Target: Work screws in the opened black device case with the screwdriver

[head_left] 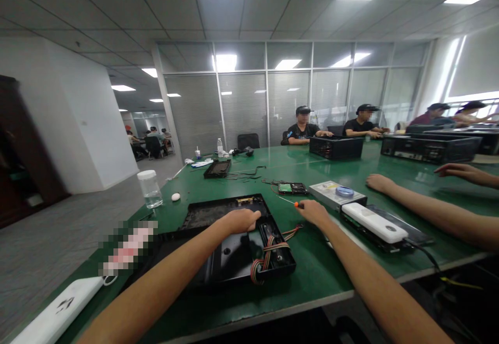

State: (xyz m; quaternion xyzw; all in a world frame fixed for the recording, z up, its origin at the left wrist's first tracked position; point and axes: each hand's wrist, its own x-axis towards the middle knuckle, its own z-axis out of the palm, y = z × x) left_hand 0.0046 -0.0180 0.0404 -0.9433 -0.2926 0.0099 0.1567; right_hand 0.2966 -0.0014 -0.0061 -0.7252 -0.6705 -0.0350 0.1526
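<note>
An opened black device case [218, 216] lies on the green table [312, 271] in front of me, with a bundle of coloured wires [268, 250] at its near right corner. My left hand [241, 220] rests curled on the case's inner part, fingers closed; what they grip is hidden. My right hand [312, 211] is closed around a small screwdriver [297, 204] with an orange handle, just right of the case. A green circuit board [292, 188] lies beyond it.
A co-worker's arms [424, 206] reach in from the right beside a white unit [374, 223] and a silver drive [337, 193]. A clear jar [150, 188] and a white power bank [58, 310] sit at left. Black chassis [336, 147] and seated people are at the far end.
</note>
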